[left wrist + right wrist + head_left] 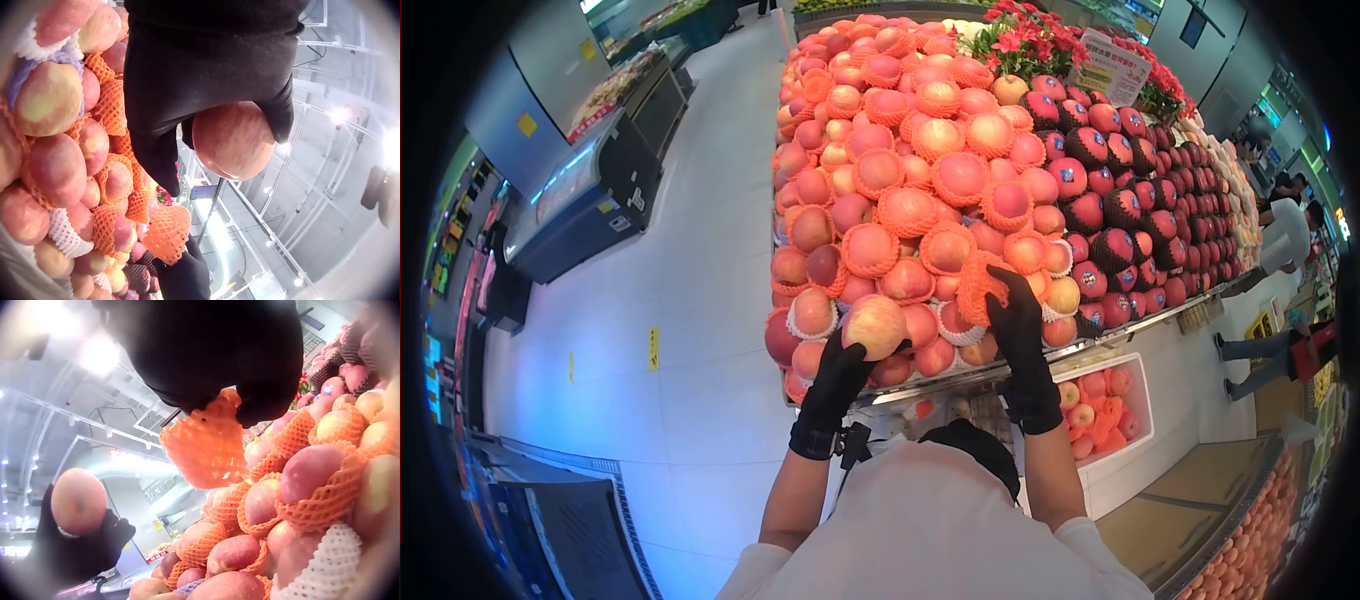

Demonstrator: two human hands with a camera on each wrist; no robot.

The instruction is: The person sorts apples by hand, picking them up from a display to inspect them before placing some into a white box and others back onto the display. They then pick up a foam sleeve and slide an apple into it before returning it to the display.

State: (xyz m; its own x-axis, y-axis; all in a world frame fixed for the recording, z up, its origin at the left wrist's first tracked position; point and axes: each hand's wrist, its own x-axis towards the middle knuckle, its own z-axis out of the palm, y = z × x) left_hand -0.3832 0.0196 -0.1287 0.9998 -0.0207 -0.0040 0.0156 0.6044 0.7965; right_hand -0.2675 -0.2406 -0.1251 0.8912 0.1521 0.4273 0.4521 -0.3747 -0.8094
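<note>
Supermarket produce aisle with a pale tiled floor (700, 250), seen from above over the shoulders of a person in a white top. At the front edge of a sloping display stand (960, 378), the left hand (840, 375), in a black glove, has its fingers curled around a bare apple (875, 325), pinkish red with yellow patches, held up just above the bottom row of fruit. Near it but apart, the right hand (1018, 320), also gloved in black, pinches an empty orange net sleeve (980, 285) between thumb and fingers, and the foam mesh hangs loose. The two hands do not touch. The step in hand looks like dressing the bare apple in the sleeve. Doing so would call for bringing the hands together and stretching the sleeve's mouth wide enough to slip over the fruit. Around them the stand is heaped with stacked apples (910, 170) in orange or white nets. To the right lie rows of dark red apples (1120, 210) in black nets. A white crate (1135, 440) of more fruit sits below the stand, and a chest freezer (590, 195) stands across the aisle.
</note>
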